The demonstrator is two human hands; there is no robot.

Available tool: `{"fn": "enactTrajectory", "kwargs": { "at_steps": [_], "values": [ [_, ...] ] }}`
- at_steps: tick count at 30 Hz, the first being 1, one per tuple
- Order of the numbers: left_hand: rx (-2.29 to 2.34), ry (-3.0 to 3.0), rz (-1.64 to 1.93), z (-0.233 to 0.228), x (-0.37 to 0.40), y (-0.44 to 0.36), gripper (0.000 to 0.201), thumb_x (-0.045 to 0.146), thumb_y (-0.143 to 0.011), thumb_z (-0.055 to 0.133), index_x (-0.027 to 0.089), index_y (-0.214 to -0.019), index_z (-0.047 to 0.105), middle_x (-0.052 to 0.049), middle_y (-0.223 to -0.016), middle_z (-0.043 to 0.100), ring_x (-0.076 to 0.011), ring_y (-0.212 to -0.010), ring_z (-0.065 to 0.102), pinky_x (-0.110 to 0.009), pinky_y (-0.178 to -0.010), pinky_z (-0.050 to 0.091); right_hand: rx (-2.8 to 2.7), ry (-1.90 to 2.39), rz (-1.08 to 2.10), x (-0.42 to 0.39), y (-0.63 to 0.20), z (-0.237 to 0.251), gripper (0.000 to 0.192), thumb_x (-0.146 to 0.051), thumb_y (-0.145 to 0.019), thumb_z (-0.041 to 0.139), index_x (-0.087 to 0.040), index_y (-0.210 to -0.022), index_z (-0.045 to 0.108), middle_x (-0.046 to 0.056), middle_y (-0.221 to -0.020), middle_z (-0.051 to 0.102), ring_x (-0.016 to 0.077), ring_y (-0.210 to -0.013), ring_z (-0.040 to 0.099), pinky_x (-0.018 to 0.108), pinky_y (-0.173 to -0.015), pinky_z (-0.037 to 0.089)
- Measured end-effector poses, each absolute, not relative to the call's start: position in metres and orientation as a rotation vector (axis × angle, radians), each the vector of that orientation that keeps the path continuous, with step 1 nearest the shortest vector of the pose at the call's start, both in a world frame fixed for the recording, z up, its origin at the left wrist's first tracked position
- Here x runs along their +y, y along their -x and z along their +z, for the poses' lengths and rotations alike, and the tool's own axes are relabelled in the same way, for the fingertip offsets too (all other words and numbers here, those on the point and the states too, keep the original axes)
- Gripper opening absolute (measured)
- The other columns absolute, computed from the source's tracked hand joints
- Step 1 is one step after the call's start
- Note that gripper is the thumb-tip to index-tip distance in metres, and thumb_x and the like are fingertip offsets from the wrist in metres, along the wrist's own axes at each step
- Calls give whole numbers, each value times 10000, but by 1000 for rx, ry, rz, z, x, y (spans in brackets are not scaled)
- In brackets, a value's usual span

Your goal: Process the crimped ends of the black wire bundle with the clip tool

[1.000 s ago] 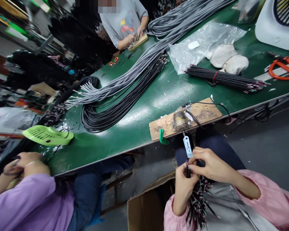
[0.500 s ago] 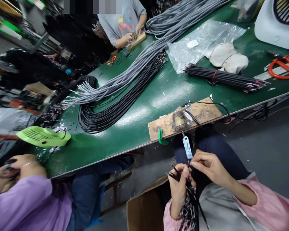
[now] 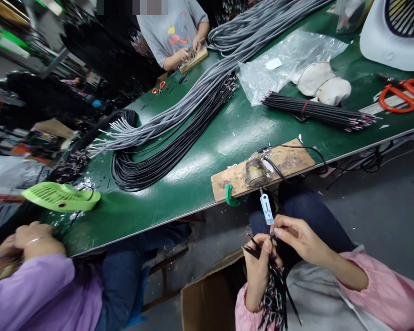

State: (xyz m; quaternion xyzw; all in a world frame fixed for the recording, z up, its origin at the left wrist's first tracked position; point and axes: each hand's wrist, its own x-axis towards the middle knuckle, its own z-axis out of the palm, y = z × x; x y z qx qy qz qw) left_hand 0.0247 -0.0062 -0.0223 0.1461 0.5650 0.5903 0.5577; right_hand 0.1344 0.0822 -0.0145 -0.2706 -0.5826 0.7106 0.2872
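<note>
My left hand (image 3: 257, 269) is closed around a bunch of thin black cables (image 3: 274, 296), whose stripped ends show red and white and hang down below the fist. With thumb and forefinger pinched, my right hand (image 3: 296, 234) grips the end of one cable that sticks up from the left hand. Just above the fingertips is a light-blue plastic piece (image 3: 267, 209) on the shaft of a small motor (image 3: 256, 173). That motor is fixed to a wooden board (image 3: 295, 154) at the table edge, beside a green clamp (image 3: 230, 196).
On the green table (image 3: 207, 147) lie grey cables (image 3: 200, 85), black cables (image 3: 148, 177), a tied cable bundle (image 3: 317, 110), a plastic bag (image 3: 283, 55) and orange-handled scissors (image 3: 398, 99). A cardboard box (image 3: 203, 299) stands below. Co-workers sit at the left and across.
My right fingers stay pinched near the blue piece, which has turned slightly on its shaft. The left hand has shifted slightly right with the cables. A co-worker's hands at the left have moved.
</note>
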Motion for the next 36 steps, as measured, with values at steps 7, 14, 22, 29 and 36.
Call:
{"fn": "enactTrajectory", "kwargs": {
  "at_steps": [7,14,22,29,36],
  "values": [
    [1272,-317,1411,-27,-6,-25,310,412,-771,630,157,-665,490,80,-403,453,-31,-233,377,-143,-277,291,-1612,763,1805,87,-137,-21,142,-274,-842,573,-150,-837,644,44,-797,588,153,-733,527,262,-652,404],
    [1232,-365,1436,-31,-8,-28,295,366,-750,667,170,-664,465,70,-434,500,-50,-267,438,-146,-282,287,-1655,821,1572,82,-131,-15,174,-218,-836,575,-162,-672,581,25,-678,541,154,-658,505,275,-608,388],
    [1246,-469,1450,-18,-3,-22,243,376,-703,703,162,-705,588,34,-526,568,-51,-284,449,-179,-321,345,-1260,652,2109,81,-127,-27,255,-398,-859,530,-163,-759,528,-2,-674,462,127,-613,448,251,-564,359],
    [1548,-787,1461,6,4,-3,124,245,-655,742,150,-650,661,-1,-600,583,-88,-401,523,-201,-384,386,-1228,731,2086,120,-109,-6,455,-569,-776,562,-122,-704,607,12,-649,527,115,-597,442,243,-566,348],
    [1661,-904,1503,10,14,-2,66,174,-678,713,159,-658,652,7,-619,573,-89,-447,519,-199,-426,394,-757,582,2321,118,-94,-4,357,-457,-711,697,-124,-631,596,-6,-601,512,92,-559,440,216,-546,360]
  ]
}}
